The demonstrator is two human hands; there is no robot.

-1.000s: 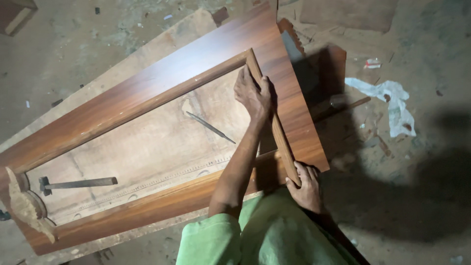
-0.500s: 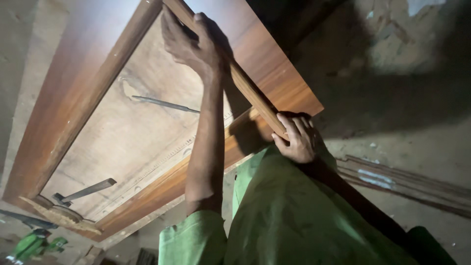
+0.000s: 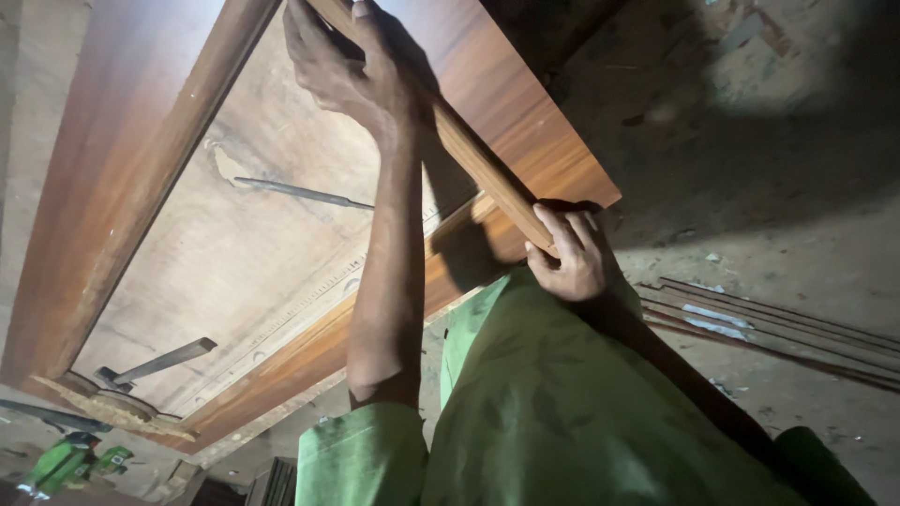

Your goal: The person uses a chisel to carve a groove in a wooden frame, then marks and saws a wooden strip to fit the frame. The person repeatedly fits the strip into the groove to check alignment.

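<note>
Our left hand [image 3: 352, 70] and right hand [image 3: 567, 258] are both closed around the 2 ends of a wooden strip [image 3: 469, 150], held along the inner edge of the door frame [image 3: 112, 187].

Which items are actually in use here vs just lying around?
In use: left hand and right hand holding the strip on the wooden frame.
Lying about: hammer, metal rod, strips on the floor, green thing.
</note>
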